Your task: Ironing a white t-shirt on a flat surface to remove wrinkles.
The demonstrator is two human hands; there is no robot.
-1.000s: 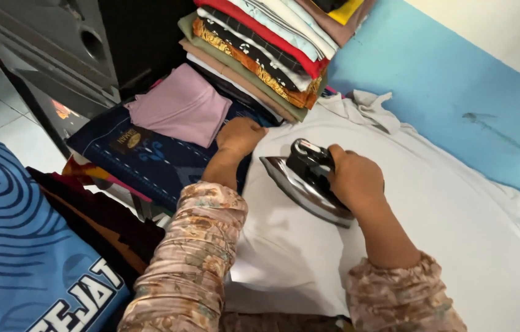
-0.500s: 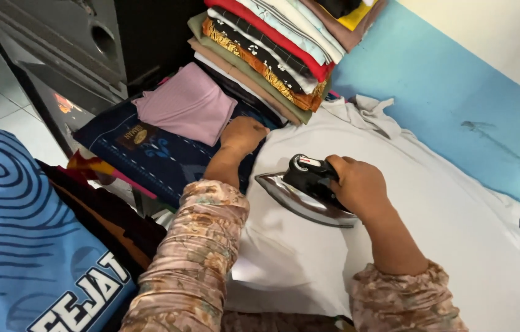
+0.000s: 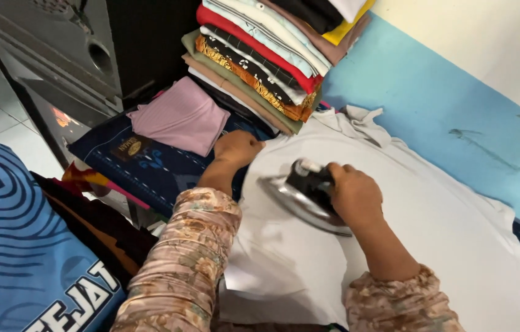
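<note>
right hand [image 3: 353, 195] closed around handle of clothes iron [image 3: 302, 195], fingers wrapped over dark handle, thumb side hidden. iron resting flat on white shirt [image 3: 432, 233], soleplate in contact with cloth, pointed end directed left, toward left hand. iron positioned near middle of scene, on left half of shirt.

left hand [image 3: 236, 148] curled into loose fist, pressed down on left edge of shirt; whether cloth pinched inside fist, cannot tell. left hand just beside iron tip, not touching it. both forearms in patterned beige sleeves [image 3: 183, 264], entering from near edge.

white shirt spread flat over ironing surface, collar [image 3: 358, 118] at far end, bunched and creased. lower hem folded over at near left, beside left sleeve.

blue wall band [image 3: 451, 117] running along far right side, pale wall above it.

stack of folded clothes [image 3: 272, 55] at far centre, mixed colours, red, green, patterned orange, white, yellow on top right. folded pink cloth [image 3: 180, 117] left of stack, lying on dark blue patterned cloth [image 3: 149, 166]. dark cabinet [image 3: 75, 55] at far left. blue garment with spiral print [image 3: 14, 246] at near left, dark garments [image 3: 106, 227] between it and left sleeve.
</note>
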